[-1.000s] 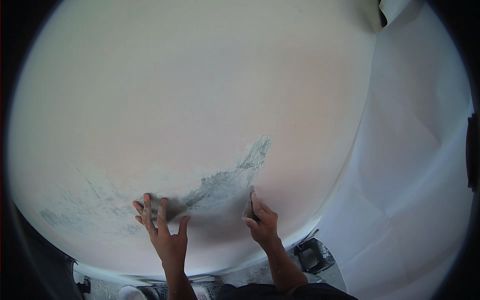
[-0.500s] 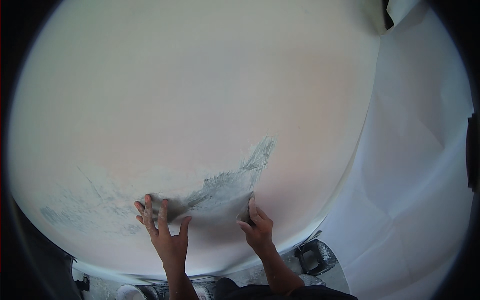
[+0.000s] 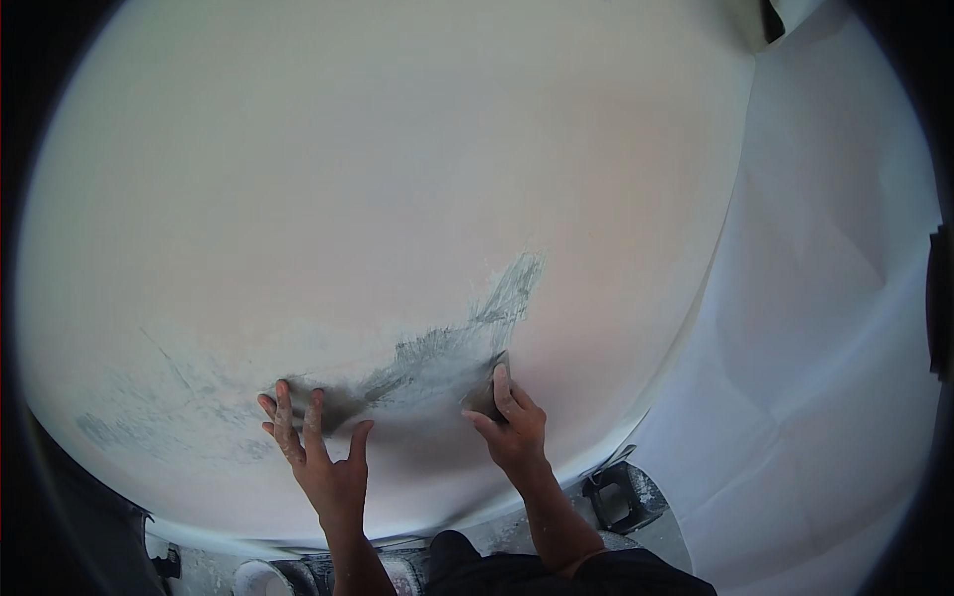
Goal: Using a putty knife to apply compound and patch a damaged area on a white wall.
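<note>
A broad pale panel [image 3: 397, 149] with a curved outline spreads in front of me. Across its near part runs a rough, streaky grey patch [image 3: 432, 348], powdery in places. My left hand [image 3: 328, 472] rests on the panel at the patch's left part, fingers spread, whitish dust on them, nothing held. Over on the right, my right hand [image 3: 519, 432] grips a thin, dark, flat piece [image 3: 483, 399] between thumb and fingers, against the panel at the patch's lower right edge. Whether the piece is sandpaper or a scraper blade, I cannot tell.
White sheeting [image 3: 815, 318] hangs along the right side of the panel. Below the near edge are a black dusty object with an opening [image 3: 626, 497], a white round container [image 3: 260, 578] and a speckled grey floor [image 3: 204, 571]. Something dark [image 3: 89, 497] borders the lower left.
My right hand has slid a little farther up the panel with the flat piece. My left hand stays at about the same spot on the panel. The view has shifted slightly.
</note>
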